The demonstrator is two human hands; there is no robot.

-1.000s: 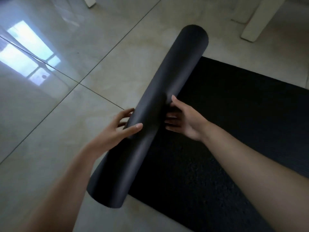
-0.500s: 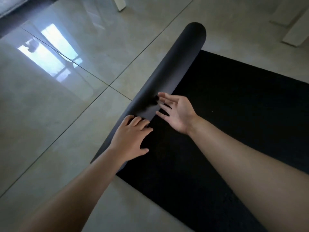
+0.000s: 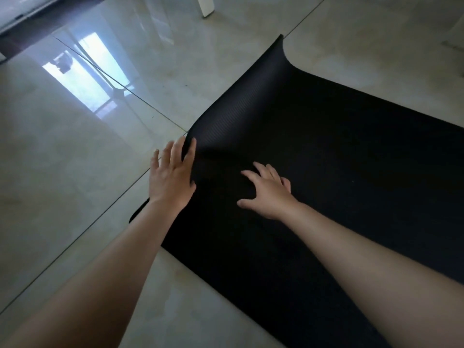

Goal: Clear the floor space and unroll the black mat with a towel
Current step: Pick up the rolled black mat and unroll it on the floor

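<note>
**Mat nearly flat on tile floor, end edge curled up against left hand**

Floor (image 3: 75, 172): glossy pale tiles with thin dark grout lines; bright window reflection at upper left. Dark strip along the far upper-left border of the view.

Black mat (image 3: 339, 159): spread across the right half of the view, running from the lower right up toward the centre. Most of it lies flat on the floor. The end edge on the left side is not flat: it curves upward in a standing lip from beside the left hand up to a raised far corner. Fine ribbing visible on the lifted part. Near corner of this end rests on the tiles, partly hidden behind the left forearm.

Forearms: both bare, entering from the bottom edge, reaching forward.

Left hand (image 3: 172, 177): fingers extended and spread, not clenched; placed at the curled edge, fingertips on the lip, thumb on the mat side. Cannot tell whether it pinches the edge or merely presses against it.

Right hand (image 3: 267, 193): open, palm down, fingers splayed, resting flat on the mat surface just right of the left hand, grasping nothing.

White furniture leg (image 3: 206, 6): stands on the floor at the top edge, well apart from the mat
</note>
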